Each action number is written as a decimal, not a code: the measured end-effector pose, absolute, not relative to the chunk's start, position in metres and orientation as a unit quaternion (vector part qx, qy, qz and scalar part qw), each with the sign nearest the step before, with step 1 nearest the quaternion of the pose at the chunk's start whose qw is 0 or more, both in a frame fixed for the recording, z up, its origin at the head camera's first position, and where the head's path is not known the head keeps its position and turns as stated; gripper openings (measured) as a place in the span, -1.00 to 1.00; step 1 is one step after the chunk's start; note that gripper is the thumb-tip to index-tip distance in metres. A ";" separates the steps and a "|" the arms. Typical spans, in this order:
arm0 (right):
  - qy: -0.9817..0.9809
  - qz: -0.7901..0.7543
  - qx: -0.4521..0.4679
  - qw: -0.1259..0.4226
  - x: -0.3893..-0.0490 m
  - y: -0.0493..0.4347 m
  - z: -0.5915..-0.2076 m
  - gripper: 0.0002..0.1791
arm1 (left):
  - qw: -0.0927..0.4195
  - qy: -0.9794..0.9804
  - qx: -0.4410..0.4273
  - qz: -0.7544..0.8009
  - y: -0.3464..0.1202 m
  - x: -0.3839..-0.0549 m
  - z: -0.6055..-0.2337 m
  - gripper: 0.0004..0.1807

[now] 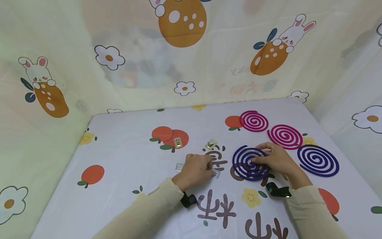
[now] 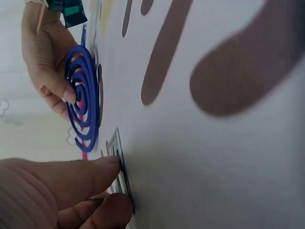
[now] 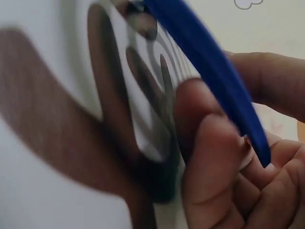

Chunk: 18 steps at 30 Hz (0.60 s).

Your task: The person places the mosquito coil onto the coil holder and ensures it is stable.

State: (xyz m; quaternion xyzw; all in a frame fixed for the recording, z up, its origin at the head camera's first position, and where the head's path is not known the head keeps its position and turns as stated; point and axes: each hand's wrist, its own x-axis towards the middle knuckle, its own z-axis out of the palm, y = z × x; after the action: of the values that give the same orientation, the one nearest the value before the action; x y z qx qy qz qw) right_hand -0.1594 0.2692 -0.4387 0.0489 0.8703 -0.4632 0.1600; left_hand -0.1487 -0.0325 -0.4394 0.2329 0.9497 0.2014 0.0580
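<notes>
Near the middle of the table, my left hand (image 1: 195, 170) has its thumb and fingertips pinched at a small silver metal coil stand (image 1: 216, 173). The left wrist view shows the stand's thin rim along the cloth, partly hidden by the thumb (image 2: 102, 174). To the right, my right hand (image 1: 276, 160) holds a dark blue mosquito coil (image 1: 243, 171), thumb over its inner rings. The coil tilts just above the cloth in the left wrist view. Another silver stand (image 1: 179, 167) lies left of my left hand.
Two gold-coloured metal stands, one left (image 1: 177, 142) and one right (image 1: 212, 144), lie farther back. Two magenta coils (image 1: 259, 128) (image 1: 293, 146) and a second dark blue coil (image 1: 334, 162) rest at the right. A printed curtain (image 1: 143, 89) rises behind the table.
</notes>
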 end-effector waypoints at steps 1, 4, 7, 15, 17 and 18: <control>0.865 -0.474 0.050 0.160 -0.158 0.267 -0.439 -0.32 | 0.057 0.950 0.230 0.205 -0.032 -0.148 -0.440 -0.79; 0.851 -0.498 0.052 0.159 -0.155 0.263 -0.439 -0.32 | 0.052 0.949 0.218 0.221 -0.030 -0.146 -0.441 -0.77; 0.838 -0.519 0.056 0.160 -0.153 0.259 -0.440 -0.29 | 0.043 0.950 0.212 0.227 -0.029 -0.146 -0.443 -0.77; 0.810 -0.555 0.070 0.176 -0.146 0.252 -0.444 -0.24 | 0.026 0.954 0.215 0.207 -0.021 -0.143 -0.446 -0.83; 0.808 -0.558 0.069 0.177 -0.145 0.251 -0.445 -0.24 | 0.023 0.955 0.212 0.208 -0.019 -0.143 -0.446 -0.84; 0.807 -0.559 0.070 0.177 -0.145 0.251 -0.446 -0.23 | 0.021 0.955 0.209 0.210 -0.018 -0.142 -0.447 -0.84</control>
State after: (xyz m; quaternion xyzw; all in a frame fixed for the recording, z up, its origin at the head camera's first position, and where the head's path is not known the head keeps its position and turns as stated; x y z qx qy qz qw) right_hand -0.1451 0.2506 -0.4457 0.0701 0.8074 -0.5586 0.1765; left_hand -0.1425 -0.0182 -0.4466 0.2095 0.9549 0.2095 0.0212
